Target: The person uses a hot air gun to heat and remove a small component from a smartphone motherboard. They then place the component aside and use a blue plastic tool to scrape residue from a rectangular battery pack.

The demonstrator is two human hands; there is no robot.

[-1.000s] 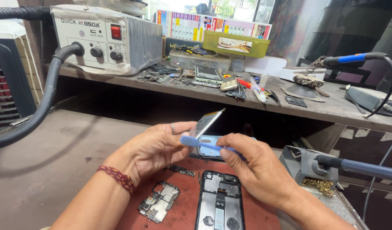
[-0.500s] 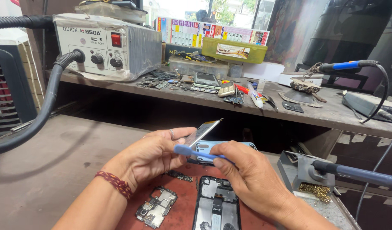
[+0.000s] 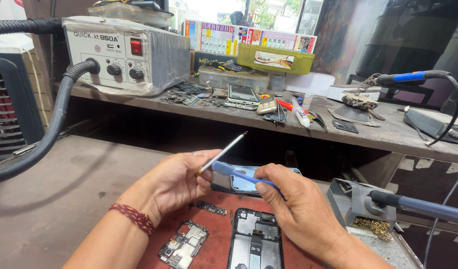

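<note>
Pinched in the left hand (image 3: 176,182) at frame centre is a thin metal panel (image 3: 222,152), tilted edge-up; the right hand (image 3: 293,209) grips a blue pry tool (image 3: 239,174) touching it. Below lies an opened phone (image 3: 255,240) on the red mat (image 3: 219,234), with bare benchtop (image 3: 74,199) lower left.

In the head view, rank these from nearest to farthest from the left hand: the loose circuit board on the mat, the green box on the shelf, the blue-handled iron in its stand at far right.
1. Circuit board: on the red mat, just below the left hand.
2. Green box: on the shelf, up and right.
3. Iron: far right, on its stand.
</note>
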